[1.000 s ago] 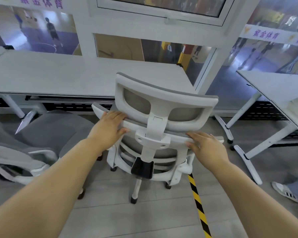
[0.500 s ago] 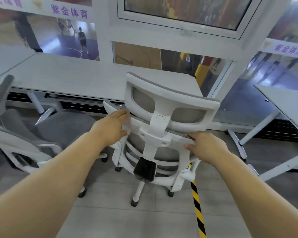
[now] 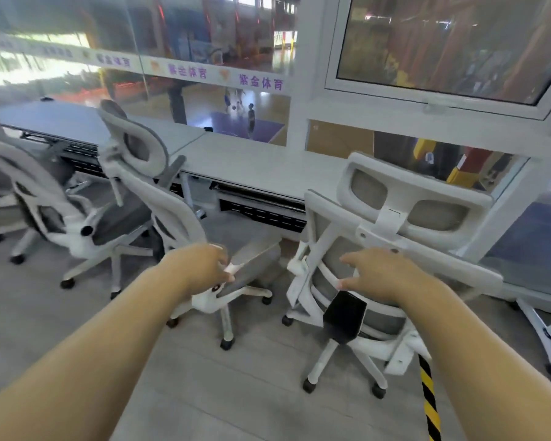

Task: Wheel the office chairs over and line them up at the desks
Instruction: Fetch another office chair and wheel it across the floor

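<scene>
- Head view, nearest first: two bare forearms reach forward over the grey floor (image 3: 204, 393), where a strip of yellow-and-black tape (image 3: 428, 399) runs under the right forearm.
- The left hand (image 3: 201, 272) is at the near edge of the middle chair (image 3: 172, 224). Its grip looks clenched on the white armrest end, though blur hides the fingers, so I cannot tell for sure.
- The right hand (image 3: 385, 275) hovers with fingers spread and relaxed in front of the backrest of the right chair (image 3: 379, 256). Its grip is released and holds nothing.
- The right chair stands squarely facing the desk (image 3: 261, 163), with its back towards the camera and its headrest near the desk edge. It seems about in place.
- The middle chair is turned at an angle, just left of the right chair, and probably needs swivelling to line up.
- A third chair (image 3: 23, 198) stands further left, also askew and near the desk.
- Handling, as a judgement: these chairs on castors should roll easily on the smooth floor, but they swivel freely and would tip if pushed high up. The stiff plastic frame of the backrest looks a better hold than the yielding mesh or the adjustable headrest.
- Farthest off, windows look down on a sports court.
</scene>
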Tool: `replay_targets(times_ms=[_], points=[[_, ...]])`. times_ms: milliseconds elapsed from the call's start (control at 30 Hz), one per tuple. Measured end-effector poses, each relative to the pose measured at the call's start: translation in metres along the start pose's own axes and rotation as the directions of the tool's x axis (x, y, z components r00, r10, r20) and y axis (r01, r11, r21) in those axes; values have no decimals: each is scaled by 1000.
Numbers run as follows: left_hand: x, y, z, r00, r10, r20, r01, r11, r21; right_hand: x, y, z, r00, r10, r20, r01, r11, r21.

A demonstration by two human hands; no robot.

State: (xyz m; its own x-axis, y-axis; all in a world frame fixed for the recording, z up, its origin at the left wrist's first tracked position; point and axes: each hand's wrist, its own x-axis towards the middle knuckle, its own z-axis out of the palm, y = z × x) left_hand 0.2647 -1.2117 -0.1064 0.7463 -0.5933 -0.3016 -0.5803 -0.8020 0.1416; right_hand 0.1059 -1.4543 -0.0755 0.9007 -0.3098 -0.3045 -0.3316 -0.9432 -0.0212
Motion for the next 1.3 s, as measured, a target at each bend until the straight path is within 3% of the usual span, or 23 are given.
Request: replay_targets(times_ms=[200, 433, 633, 833, 1300], points=[[-154, -109, 27, 965, -257, -50, 256, 966, -20, -45, -141, 19, 965, -252, 65, 250, 967, 36], [-327, -227, 61, 843, -534, -71, 528, 845, -84, -82, -310, 40, 858, -502, 113, 509, 860, -39], [-450, -301, 88, 666, -743, -63, 718, 661, -217, -104, -450, 49, 708, -684, 176, 705, 700, -115], [-554, -369, 111, 459, -888, -17, 852, 445, -274, -120, -603, 57, 512, -827, 233, 859, 491, -143], [-782, -525, 144, -13, -997, 74, 907, -43, -420, -213, -973, 84, 37, -951, 308, 978, -28, -205]])
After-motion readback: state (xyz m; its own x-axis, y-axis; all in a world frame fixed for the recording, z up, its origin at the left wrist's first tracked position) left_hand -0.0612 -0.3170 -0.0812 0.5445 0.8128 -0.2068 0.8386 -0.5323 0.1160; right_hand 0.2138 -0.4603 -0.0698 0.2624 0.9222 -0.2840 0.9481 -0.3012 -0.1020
